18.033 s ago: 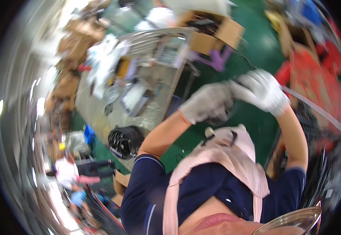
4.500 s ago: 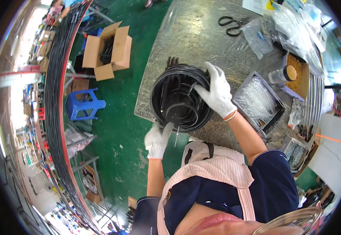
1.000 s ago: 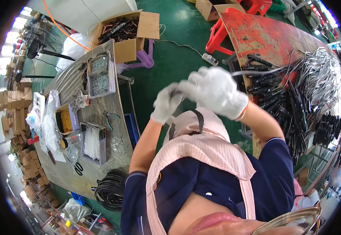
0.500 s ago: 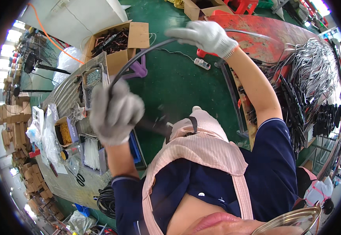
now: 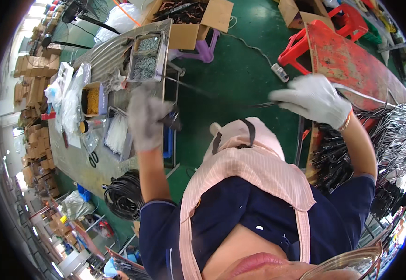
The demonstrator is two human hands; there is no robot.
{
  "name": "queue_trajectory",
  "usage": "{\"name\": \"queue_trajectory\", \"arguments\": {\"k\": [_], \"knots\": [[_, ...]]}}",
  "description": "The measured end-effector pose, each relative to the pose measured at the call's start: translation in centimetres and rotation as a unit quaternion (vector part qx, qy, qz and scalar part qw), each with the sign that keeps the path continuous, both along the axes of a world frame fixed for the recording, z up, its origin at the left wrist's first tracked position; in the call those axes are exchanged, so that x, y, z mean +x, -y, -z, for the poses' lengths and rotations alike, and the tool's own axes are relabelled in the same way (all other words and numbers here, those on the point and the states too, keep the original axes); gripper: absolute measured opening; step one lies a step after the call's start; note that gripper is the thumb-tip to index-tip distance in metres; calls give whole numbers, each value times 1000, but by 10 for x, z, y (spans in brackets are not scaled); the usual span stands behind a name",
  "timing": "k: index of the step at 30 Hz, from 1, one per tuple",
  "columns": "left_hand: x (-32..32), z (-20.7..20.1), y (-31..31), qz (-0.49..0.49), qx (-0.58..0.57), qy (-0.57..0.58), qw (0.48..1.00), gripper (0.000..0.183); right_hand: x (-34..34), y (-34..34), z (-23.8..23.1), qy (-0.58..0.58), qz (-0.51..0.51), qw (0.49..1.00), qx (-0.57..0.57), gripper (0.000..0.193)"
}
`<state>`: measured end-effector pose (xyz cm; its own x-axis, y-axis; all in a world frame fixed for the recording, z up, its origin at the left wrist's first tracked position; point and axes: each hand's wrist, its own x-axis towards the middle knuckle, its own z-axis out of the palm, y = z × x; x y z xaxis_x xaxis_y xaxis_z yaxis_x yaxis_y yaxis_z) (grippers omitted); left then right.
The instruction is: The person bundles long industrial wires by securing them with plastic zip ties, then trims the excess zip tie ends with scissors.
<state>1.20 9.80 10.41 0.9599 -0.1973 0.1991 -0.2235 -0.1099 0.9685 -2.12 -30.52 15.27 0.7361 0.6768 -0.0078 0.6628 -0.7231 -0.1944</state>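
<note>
My right hand (image 5: pixel 312 100), in a white knitted glove, pinches a black cable (image 5: pixel 264 105) whose dark end points left over the floor. From the back of that hand a pale grey stretch of cable (image 5: pixel 366 98) trails onto the red table. My left hand (image 5: pixel 146 119), gloved and smeared by motion, is closed beside the left worktable. A dark object (image 5: pixel 171 121) shows at its fingers; what kind it is cannot be made out. A blurred dark streak (image 5: pixel 184 85) lies between the hands, near the screw tray.
The left worktable (image 5: pixel 79 161) bears a tray of screws (image 5: pixel 143 67), a box of yellow pieces (image 5: pixel 92 100), white cable ties (image 5: pixel 118 135) and scissors (image 5: pixel 93 159). A red-topped table (image 5: pixel 340 56) with cable bundles (image 5: pixel 394 135) stands right. Black coils (image 5: pixel 123 195) hang at lower left.
My right hand has moved right and down, my left slightly right. The black cable that arched between both hands no longer does. The view has shifted, with the tables lying differently in it.
</note>
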Motion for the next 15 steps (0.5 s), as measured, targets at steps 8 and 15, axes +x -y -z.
{"name": "queue_trajectory", "arguments": {"k": [8, 15], "knots": [[25, -19, 70, 129, -316, -291, 894, 36, 97, -85, -94, 101, -19, 991, 87, 22], [23, -32, 99, 188, -327, -275, 885, 35, 89, -61, -80, 114, 32, 978, 170, 23]]}}
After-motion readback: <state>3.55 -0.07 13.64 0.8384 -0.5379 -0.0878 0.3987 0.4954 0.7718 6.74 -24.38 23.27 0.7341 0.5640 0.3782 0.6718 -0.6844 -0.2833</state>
